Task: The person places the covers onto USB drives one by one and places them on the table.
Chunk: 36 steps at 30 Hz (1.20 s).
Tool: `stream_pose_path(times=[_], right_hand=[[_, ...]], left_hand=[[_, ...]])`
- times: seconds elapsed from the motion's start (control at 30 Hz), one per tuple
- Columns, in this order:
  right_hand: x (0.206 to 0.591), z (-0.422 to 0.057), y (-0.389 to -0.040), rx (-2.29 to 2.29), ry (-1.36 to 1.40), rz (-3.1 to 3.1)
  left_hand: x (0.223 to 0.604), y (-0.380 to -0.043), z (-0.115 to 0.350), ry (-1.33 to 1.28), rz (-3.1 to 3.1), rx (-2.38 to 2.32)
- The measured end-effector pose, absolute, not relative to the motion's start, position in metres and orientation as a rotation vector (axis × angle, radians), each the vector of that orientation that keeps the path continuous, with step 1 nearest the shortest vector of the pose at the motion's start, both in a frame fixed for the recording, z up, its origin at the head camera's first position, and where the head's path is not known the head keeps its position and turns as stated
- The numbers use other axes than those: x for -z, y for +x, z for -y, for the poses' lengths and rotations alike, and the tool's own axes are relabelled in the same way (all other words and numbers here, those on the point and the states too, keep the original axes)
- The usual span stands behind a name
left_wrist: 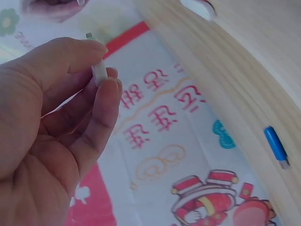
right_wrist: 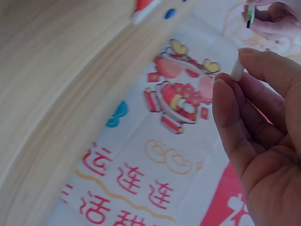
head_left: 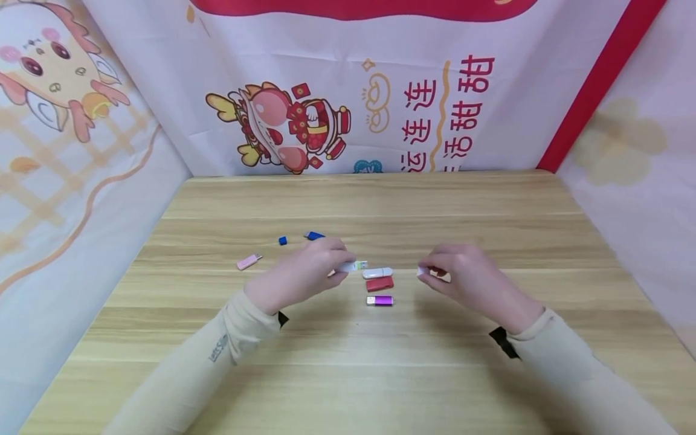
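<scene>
Between thumb and fingers, my left hand [head_left: 307, 269] pinches a white USB flash drive [left_wrist: 99, 73]; its bare plug points toward the right hand. My right hand [head_left: 470, 281] pinches a small white cap [right_wrist: 237, 70] in its fingertips, apart from the drive. On the wooden table [head_left: 359, 362], between the hands, a white capped flash drive [head_left: 377, 273] lies right against a red flash drive [head_left: 379, 284]. A purple flash drive [head_left: 383, 301] with a metal end lies just nearer to me. The fingers partly cover both held pieces.
Off to the left lies a pink flash drive [head_left: 248, 261] with its plug bare. Farther back are a small blue cap [head_left: 283, 240] and a blue flash drive [head_left: 315, 235], partly behind the left hand. Printed cloth [head_left: 326, 48] walls the table's back and sides.
</scene>
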State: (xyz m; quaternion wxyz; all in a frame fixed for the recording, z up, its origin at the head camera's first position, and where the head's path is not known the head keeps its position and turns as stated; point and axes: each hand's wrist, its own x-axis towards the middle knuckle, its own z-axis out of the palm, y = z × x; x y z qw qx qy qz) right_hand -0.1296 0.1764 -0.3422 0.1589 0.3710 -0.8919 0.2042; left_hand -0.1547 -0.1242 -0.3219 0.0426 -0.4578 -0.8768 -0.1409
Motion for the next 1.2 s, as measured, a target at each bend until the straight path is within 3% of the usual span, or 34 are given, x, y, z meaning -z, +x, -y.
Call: stream_pose_path(times=[0.6, 1.2], right_hand=[[0.334, -0.158, -0.095, -0.599, 1.187, 2.305], [0.332, -0.148, -0.081, -0.642, 1.213, 2.303]], left_hand=[[0.315, -0.11, 0.107, -1.53, 2.386, 0.306], [0.312, -0.097, 0.1, -1.543, 2.373, 0.247]])
